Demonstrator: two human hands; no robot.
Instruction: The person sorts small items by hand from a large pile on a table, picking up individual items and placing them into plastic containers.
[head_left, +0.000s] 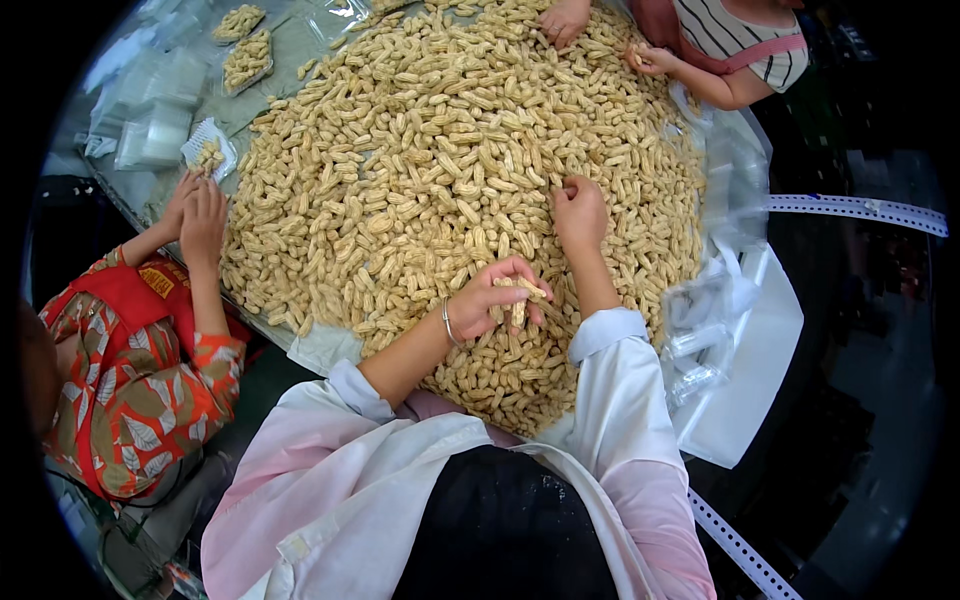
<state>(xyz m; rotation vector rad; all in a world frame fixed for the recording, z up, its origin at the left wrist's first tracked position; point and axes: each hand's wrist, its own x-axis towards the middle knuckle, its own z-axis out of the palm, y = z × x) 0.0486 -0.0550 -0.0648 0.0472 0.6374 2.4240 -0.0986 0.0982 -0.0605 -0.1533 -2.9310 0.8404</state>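
Note:
A broad heap of unshelled peanuts (420, 180) spreads before me over the table. My left hand (480, 304) is turned partly palm up above the near part of the heap, with several peanuts (519, 311) held between its thumb and fingers. A metal bangle (448, 321) circles that wrist. Farther out and to the right, my right hand (582, 217) reaches down onto the heap with its fingers curled. Peanuts lie right beside its thumb and forefinger; its fingertips are mostly hidden, so I cannot tell whether it grips one.
At left, a co-worker's hands (201, 217) are at a partly filled tray (225, 157). Filled trays (247, 61) and stacked clear trays (154, 139) lie beyond. Another person's hands (566, 21) work at the far side. Clear plastic packaging (697, 322) and a white foam box (757, 360) stand right.

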